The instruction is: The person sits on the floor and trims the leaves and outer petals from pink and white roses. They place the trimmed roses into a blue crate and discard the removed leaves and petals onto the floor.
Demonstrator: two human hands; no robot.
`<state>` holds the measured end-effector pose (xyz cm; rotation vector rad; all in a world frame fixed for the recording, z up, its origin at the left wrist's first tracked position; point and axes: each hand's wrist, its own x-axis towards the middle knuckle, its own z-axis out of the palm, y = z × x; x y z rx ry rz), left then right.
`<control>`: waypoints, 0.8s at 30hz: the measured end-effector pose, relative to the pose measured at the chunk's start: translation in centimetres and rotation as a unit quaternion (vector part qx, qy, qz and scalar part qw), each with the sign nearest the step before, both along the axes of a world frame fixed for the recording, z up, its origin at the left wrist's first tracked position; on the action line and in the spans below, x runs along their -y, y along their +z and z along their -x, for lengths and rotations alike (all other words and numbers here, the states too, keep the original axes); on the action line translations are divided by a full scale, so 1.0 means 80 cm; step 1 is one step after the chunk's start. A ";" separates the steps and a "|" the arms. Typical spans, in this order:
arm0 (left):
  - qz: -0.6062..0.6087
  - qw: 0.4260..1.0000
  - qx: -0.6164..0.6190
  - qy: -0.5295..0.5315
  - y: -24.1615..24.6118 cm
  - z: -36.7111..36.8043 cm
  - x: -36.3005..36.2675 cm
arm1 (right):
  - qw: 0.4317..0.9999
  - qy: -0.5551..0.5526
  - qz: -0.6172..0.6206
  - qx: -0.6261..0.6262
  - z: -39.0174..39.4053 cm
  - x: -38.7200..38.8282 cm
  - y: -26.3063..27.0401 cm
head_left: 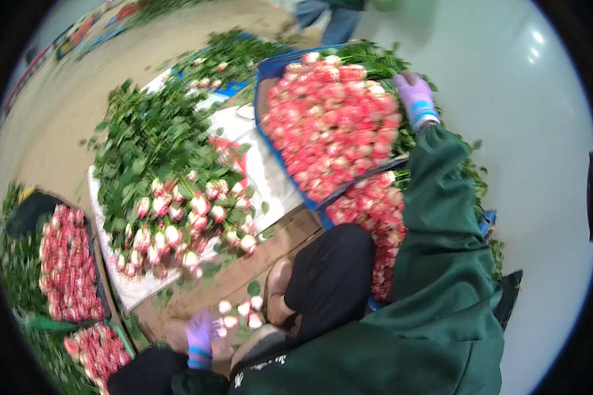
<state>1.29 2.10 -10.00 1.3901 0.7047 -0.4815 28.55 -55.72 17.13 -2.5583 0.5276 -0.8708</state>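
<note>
My right hand [414,94], in a purple glove with a blue-striped cuff, reaches out to the green stems and leaves beside a large mass of pink and white roses [331,118] in a blue-edged holder; whether it grips any stem I cannot tell. Low in the view, my left hand [201,333], gloved alike and blurred, is near the floor beside several loose rose heads [243,308]; its fingers are not clear. Between the two, a heap of leafy white-and-pink roses [178,217] lies on a white sheet [272,173], blooms towards me.
More packed roses [71,261] stand in dark and green-edged holders at the left. My bent knee [336,276] is beside the blue-edged holder [281,158]. Wooden boards [267,247] run below the sheet. A person's legs in jeans [328,22] show at the top; more greenery [227,54] lies beyond.
</note>
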 end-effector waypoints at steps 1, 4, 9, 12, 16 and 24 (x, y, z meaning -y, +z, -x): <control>-0.023 0.999 0.011 0.035 0.007 -0.020 -0.012 | 0.999 0.043 -0.006 0.016 0.007 -0.037 0.009; -0.034 0.965 0.197 0.167 0.023 -0.092 -0.044 | 0.967 0.236 -0.091 -0.025 0.053 -0.158 0.018; -0.092 0.955 0.244 0.138 0.072 -0.221 -0.075 | 0.789 0.503 -0.197 -0.292 0.108 -0.339 -0.037; -0.235 0.927 0.288 0.058 0.039 -0.294 -0.083 | 0.746 0.547 -0.160 -0.344 0.080 -0.406 -0.105; -0.343 0.889 0.299 -0.050 0.010 -0.349 -0.046 | 0.786 0.519 0.019 -0.336 0.008 -0.449 -0.183; -0.381 0.897 0.212 -0.065 -0.057 -0.360 -0.042 | 0.901 0.302 -0.039 -0.310 -0.078 -0.561 -0.305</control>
